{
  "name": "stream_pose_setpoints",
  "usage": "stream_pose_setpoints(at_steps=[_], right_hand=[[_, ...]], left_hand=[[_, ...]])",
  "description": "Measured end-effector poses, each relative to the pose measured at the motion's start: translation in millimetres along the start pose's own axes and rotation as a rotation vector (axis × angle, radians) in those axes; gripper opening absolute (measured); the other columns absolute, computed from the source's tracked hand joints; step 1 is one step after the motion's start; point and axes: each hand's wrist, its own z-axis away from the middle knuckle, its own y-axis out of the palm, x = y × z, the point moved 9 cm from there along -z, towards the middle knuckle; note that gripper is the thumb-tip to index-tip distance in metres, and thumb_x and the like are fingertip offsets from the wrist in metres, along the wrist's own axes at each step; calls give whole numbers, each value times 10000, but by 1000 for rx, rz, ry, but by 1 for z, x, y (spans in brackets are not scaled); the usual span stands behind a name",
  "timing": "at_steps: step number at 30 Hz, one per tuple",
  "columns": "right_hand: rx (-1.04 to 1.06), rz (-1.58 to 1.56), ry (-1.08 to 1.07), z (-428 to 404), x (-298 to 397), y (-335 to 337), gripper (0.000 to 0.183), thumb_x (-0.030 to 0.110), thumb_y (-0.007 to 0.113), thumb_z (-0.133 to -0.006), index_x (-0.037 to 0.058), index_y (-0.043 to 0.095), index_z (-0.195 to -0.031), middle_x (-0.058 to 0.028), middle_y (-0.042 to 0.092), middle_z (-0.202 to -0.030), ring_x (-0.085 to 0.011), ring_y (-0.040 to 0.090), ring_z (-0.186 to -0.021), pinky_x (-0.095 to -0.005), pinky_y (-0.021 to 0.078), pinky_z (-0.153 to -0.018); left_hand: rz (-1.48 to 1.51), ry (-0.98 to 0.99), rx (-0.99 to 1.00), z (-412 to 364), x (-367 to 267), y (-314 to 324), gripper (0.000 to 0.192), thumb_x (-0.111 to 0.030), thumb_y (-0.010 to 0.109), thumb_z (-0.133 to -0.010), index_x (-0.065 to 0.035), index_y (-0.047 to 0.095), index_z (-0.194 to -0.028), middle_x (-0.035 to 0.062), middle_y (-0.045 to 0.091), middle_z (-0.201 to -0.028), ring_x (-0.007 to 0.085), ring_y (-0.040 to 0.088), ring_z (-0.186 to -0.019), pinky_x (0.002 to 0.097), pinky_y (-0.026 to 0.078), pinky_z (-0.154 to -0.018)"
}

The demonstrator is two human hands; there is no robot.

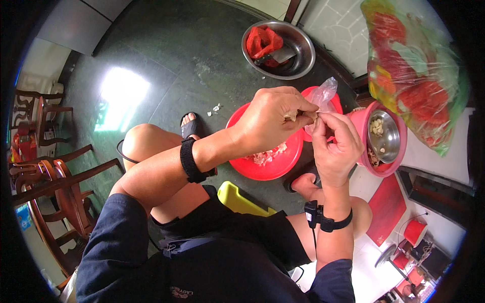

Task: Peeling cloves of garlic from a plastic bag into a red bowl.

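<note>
My left hand has its fingers closed on pale, papery pieces that look like garlic skin. At its fingertips, my right hand pinches a small pale piece, perhaps a garlic clove; the fingers partly hide it. Below the hands is a red plastic basin with pale peelings in it. To the right, a small steel bowl holds several peeled cloves; it sits in a pink bucket. Behind my fingers, a clear plastic bag lies in another red container.
A steel basin on the dark floor holds a cleaver and a red bag. A filled green plastic bag is at the upper right. A yellow-green plastic object lies between my legs. Wooden chairs stand at the left.
</note>
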Motion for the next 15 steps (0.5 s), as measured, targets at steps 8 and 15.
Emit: stream_pose_setpoints(at_steps=[8, 15], right_hand=[[15, -269, 263, 8, -28, 10, 118, -69, 697, -854, 7, 653, -932, -46, 670, -867, -116, 646, -723, -271, 528, -635], [17, -764, 557, 19, -49, 19, 87, -49, 583, -973, 4, 635, -1018, -19, 646, -1003, -57, 582, -831, -211, 485, -733]], left_hand=[[313, -450, 115, 6, 16, 10, 200, -86, 759, -928, -4, 748, -1111, 81, 760, -952, 139, 727, -868, 298, 587, -763], [882, -618, 186, 7, 17, 27, 270, -103, 660, -1022, 28, 672, -1258, 68, 737, -1047, 112, 703, -887, 264, 595, -812]])
